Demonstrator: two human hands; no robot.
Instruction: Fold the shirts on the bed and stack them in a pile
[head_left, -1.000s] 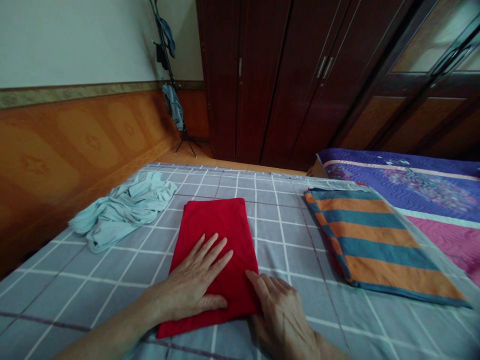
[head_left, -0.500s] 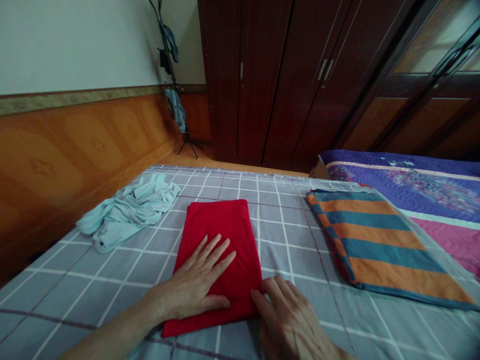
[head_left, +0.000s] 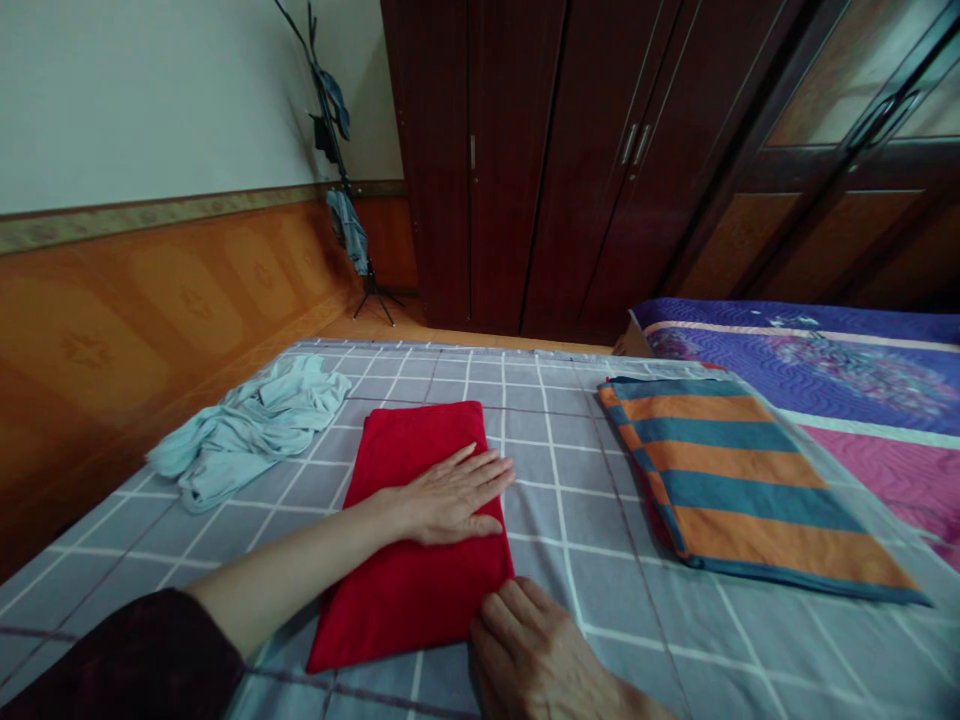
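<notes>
A folded red cloth (head_left: 405, 595) lies flat on the checked grey bedsheet in front of me, a neat long rectangle. My left hand (head_left: 454, 497) rests palm down across its right half, fingers stretched out, with the tips reaching the right edge. At the near right corner, my right hand (head_left: 536, 650) is closed, its curled fingers on the cloth's edge; the fingertips are partly hidden. To the right, a stack of folded orange-and-teal striped cloth (head_left: 750, 470) shows some red under its left side. A crumpled pale mint garment (head_left: 255, 425) lies on the left.
The grey bedsheet (head_left: 600, 620) with white lines covers the surface. Beyond its right edge is a purple and pink quilted bedcover (head_left: 847, 360). Dark wooden wardrobes (head_left: 517, 170) stand behind, and a coat stand (head_left: 337, 150) with hanging clothes occupies the back left corner.
My left hand has slid right across the red cloth and turned so its fingers point to the right edge. My right hand has curled tighter at the corner. The view has shifted slightly.
</notes>
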